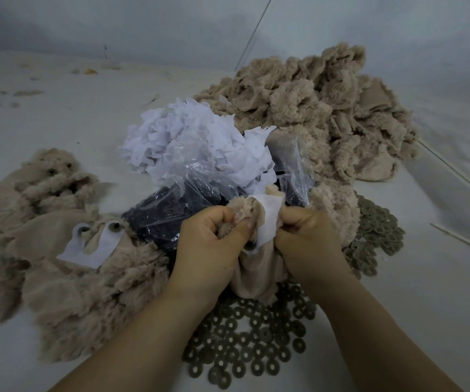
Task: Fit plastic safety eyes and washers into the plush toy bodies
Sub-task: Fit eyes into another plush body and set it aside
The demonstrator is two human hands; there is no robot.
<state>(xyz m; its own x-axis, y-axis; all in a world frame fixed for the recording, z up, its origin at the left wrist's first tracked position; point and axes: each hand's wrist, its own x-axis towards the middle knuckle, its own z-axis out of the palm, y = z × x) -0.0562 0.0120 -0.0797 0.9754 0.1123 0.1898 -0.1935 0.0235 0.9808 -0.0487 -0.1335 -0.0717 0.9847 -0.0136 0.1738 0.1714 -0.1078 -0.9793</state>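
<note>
Both hands are in at centre frame, working one beige plush body (252,274) between them. The left hand (209,244) has its fingers curled tight into the fur, thumb pinching the fabric; the right hand (310,239) is fisted on the other side, gripping the plush and a white backing patch (269,222) that lies across it. Whether an eye sits under those fingers, I can't tell. Just behind the hands sits one clear plastic bag of dark safety eyes (171,213), and above it one heap of white paper-like patches (188,140). Washers (245,340) lie scattered at lower centre, too many to count, and a second spread of washers (375,230) sits at right, beside the right hand. At upper right, one big pile of unfinished plush bodies (327,108), the count hidden in the tangle. At left, a finished lot of plush bodies (44,193); the nearest shows two white patches (95,244), each with one eye post through it, lying on the pale table (58,108).
</note>
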